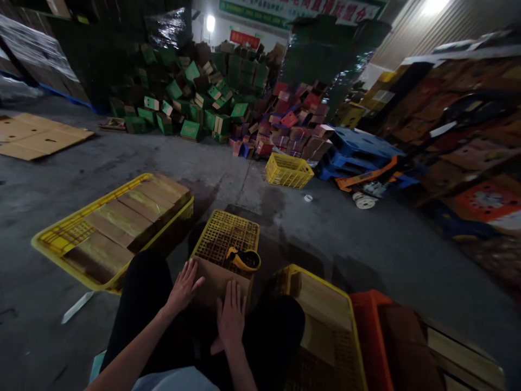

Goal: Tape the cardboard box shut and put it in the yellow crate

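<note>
We are pressing our left hand (185, 287) and right hand (231, 317), both open and flat, gripping nothing, on the brown carton (215, 282) atop the upturned yellow crate (226, 234) between our knees; we are judging even pressure best. Left, the large yellow crate (61, 239) is holding cardboard pieces (126, 220); a tape dispenser (244, 259) is lying beside the carton; right, another yellow crate (325, 282) is holding cardboard

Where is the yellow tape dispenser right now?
In the head view, the tape dispenser lies on the upturned yellow crate in front of the person, just beyond the cardboard box under both hands.
</note>
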{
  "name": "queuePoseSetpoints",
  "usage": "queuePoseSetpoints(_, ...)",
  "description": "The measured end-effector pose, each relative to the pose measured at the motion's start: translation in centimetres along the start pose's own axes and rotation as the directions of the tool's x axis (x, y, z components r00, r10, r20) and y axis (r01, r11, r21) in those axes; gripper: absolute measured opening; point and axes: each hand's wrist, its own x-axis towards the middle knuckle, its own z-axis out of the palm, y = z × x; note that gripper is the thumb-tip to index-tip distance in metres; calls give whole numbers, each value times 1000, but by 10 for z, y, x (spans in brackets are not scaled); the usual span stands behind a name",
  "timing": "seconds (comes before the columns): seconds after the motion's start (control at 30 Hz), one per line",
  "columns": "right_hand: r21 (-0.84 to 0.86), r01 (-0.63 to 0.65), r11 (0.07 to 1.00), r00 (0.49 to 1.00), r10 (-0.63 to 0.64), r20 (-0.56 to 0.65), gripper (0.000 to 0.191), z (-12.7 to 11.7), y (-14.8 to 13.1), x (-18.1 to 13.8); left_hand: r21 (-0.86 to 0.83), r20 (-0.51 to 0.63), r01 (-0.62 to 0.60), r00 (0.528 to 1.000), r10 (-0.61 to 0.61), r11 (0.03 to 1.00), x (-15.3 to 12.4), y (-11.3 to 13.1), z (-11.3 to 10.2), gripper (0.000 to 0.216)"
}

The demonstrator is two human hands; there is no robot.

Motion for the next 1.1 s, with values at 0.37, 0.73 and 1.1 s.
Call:
queuePoseSetpoints(0.37,69,-15,997,994,22,-104,64,14,25,-7,276,-36,-111,991,125,955,-7,67,17,67)
queuePoseSetpoints(0.73,137,-113,984,993,118,-29,64,10,23,-12,159,105,-338,940,325,928,-17,77,1,62)
queuePoseSetpoints(1.1,84,-99,992,991,106,-85,71,8,18,-10,243,-50,-26,998,39,970,-15,14,-10,67)
